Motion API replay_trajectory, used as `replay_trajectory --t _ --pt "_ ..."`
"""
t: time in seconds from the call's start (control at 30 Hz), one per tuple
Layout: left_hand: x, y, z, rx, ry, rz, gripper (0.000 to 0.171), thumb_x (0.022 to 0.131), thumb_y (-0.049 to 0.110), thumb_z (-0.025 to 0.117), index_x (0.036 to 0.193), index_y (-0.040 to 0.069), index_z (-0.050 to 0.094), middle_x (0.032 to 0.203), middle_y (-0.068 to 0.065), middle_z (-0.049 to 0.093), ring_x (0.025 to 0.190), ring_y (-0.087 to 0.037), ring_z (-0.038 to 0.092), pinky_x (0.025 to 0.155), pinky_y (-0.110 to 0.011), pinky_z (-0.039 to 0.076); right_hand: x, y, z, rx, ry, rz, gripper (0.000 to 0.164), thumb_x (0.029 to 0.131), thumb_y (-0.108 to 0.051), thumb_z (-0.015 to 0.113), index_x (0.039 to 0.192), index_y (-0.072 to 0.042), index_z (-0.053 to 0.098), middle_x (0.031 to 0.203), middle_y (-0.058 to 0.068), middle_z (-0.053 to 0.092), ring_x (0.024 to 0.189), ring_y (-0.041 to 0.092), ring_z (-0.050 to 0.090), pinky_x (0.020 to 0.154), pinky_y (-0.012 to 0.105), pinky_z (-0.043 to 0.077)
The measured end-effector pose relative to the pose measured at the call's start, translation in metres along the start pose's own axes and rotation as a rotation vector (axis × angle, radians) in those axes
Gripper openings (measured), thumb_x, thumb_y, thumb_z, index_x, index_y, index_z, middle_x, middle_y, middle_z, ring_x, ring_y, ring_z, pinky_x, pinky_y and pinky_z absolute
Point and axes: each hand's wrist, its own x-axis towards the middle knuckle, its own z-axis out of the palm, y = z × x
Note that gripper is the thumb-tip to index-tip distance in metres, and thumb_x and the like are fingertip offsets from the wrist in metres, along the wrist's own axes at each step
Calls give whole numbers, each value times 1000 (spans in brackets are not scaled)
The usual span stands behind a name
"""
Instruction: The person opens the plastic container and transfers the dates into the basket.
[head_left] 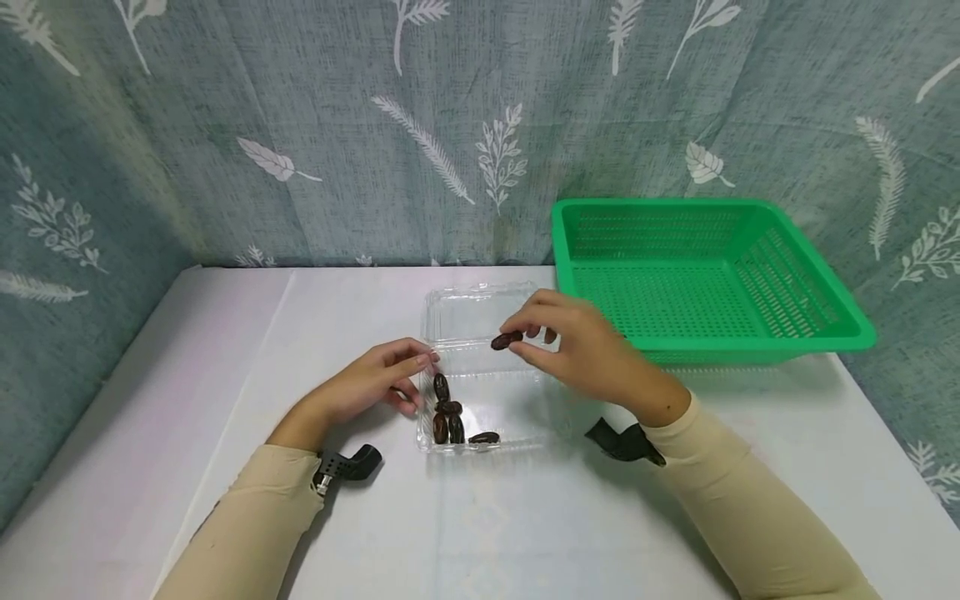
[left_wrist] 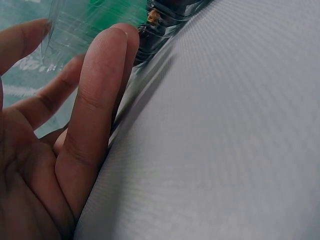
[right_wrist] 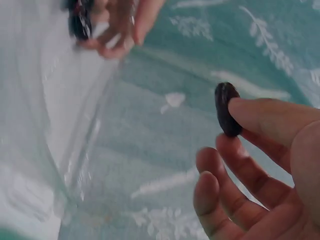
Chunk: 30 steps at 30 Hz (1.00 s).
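Above the hinge side of a transparent plastic box [head_left: 517, 408], 1 date [head_left: 506, 340] hangs in the air, dark brown, oblong and faintly glossy, pinched between the thumb and fingertips of the right hand [head_left: 585, 337], whose other fingers bend loosely below it. Inside the box, 5 other dates [head_left: 450, 407] show: 4 bunch along the left wall, 1 of them lying crosswise, and 1 lies apart by the front edge. Thin and shiny, the box has a ridged rim, and its lid [head_left: 472, 317] is folded back toward the rear of the counter [head_left: 487, 533]. At the left edge, the left hand [head_left: 375, 379] has its fingers parted and slightly bent, fingertips touching the plastic. Behind the right hand stands a rigid green basket [head_left: 750, 343], rectangular, with a smooth, broad rim and slotted walls; its near edge comes close to the wrist, so room is tighter on that side. White and finely textured, the counter stretches broadly left of the box and forward between 2 beige sleeves [head_left: 247, 525]. Creased grey-green cloth [head_left: 315, 125] with pale leaf shapes closes off the back and sides.
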Motion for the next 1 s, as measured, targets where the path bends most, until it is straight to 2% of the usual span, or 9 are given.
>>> replay_trajectory --t 0.2,0.4,0.53,0.63,0.73,0.87,0.93,1.0 --pt "0 -1 -1 1 10 7 44 105 35 51 135 2 50 130 -16 53 77 -17 69 69 -33 63 3 17 -19 -4 151 86 16 87 -2 75 103 -5 74 95 7 67 82 18 59 67 31 53" --pt "-2 -1 -1 7 6 10 44 106 33 49 136 1 49 129 -17 54 77 -16 70 69 -32 63 3 37 -29 -57 196 200 16 91 -5 73 106 -4 73 98 10 68 86 23 61 77 39 53" --pt "0 0 -1 1 5 10 45 106 34 50 136 1 49 130 -16 54 77 -16 69 69 -32 62 0 49 -37 -89 205 264 15 93 -8 70 107 -4 73 99 12 69 88 23 62 78 37 51" --pt "0 -1 0 1 1 5 45 106 34 51 136 1 49 130 -16 53 77 -16 69 69 -32 62 -3 56 -44 -107 180 334 15 95 -10 67 107 -3 73 99 13 69 87 24 61 75 37 49" --pt "1 -1 0 7 0 3 44 106 34 51 136 2 49 130 -16 53 78 -16 69 70 -32 63 -5 62 -51 -88 122 438 18 98 -15 63 109 -4 72 103 15 71 89 25 62 73 37 48" --pt "0 -3 0 2 7 3 44 106 34 51 137 2 50 130 -15 53 78 -17 69 70 -33 63 -8 69 -59 -10 10 571 26 99 -22 61 114 -3 71 113 17 71 101 29 65 83 41 52" --pt "1 -4 0 -1 9 3 45 105 34 51 137 2 49 130 -15 53 78 -17 69 70 -33 63 -9 72 -63 12 -44 612 28 99 -24 62 114 -3 72 116 18 70 108 30 64 90 44 52" --pt "1 -4 1 0 7 0 44 105 34 51 136 2 50 130 -15 53 78 -17 69 70 -33 63 -11 76 -65 11 -99 638 28 99 -26 62 113 -4 72 117 17 70 109 30 64 92 45 52"
